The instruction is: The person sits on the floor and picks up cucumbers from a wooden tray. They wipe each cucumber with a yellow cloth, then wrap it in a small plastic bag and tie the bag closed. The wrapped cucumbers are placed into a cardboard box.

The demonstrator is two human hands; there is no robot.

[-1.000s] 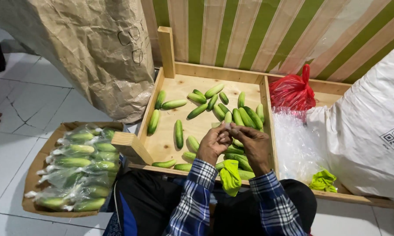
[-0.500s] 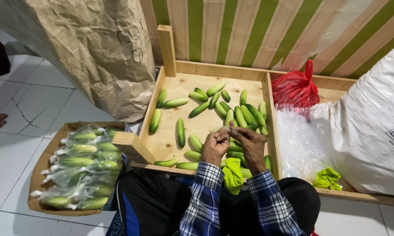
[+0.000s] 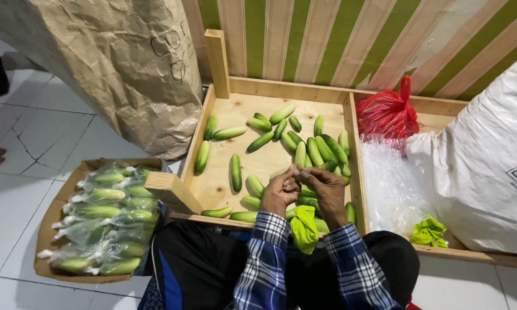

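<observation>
2 hands (image 3: 304,192), 1 red bag (image 3: 387,112), 2 sacks (image 3: 115,69).

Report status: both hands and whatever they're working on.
Left hand and right hand pinched together, fingertips meeting over the wooden tray. Loose green cucumbers beneath. Held item too small to tell.

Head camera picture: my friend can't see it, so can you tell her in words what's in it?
Two hands, the left hand and right hand, meet fingertip to fingertip over a wooden tray of loose green cucumbers. A cardboard box of bagged cucumbers sits to the left, with clear plastic bags and a red bag to the right.
</observation>
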